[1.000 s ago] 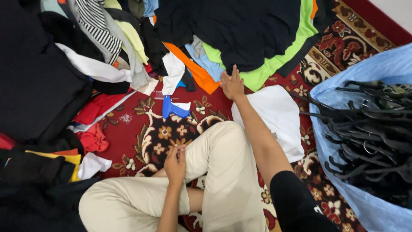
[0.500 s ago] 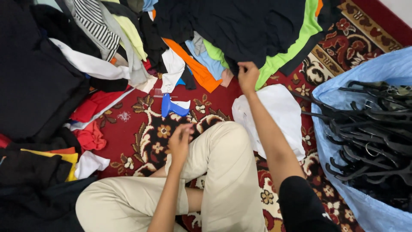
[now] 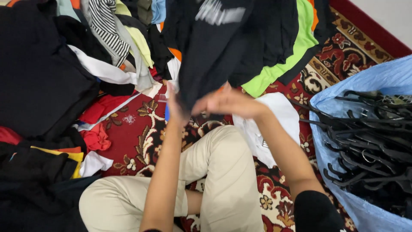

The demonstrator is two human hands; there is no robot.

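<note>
A black garment [image 3: 214,56] with a pale print near its top hangs lifted in front of me, blurred by motion. My left hand [image 3: 175,107] grips its lower left edge. My right hand [image 3: 227,103] pinches its lower edge just to the right, fingers closed on the cloth. Both hands are raised above my bent knee in beige trousers [image 3: 223,172]. The garment hides part of the clothes pile behind it.
A heap of clothes lies around: black cloth [image 3: 38,77], a striped piece [image 3: 107,25], a lime green shirt [image 3: 292,56], red cloth [image 3: 96,137]. A white garment [image 3: 279,124] lies on the patterned red carpet [image 3: 137,133]. A blue bag [image 3: 377,81] of black hangers [image 3: 369,146] stands at right.
My right hand pulled the black garment out of the pile and towards me. My left hand rose from my knee and took hold of its edge.
</note>
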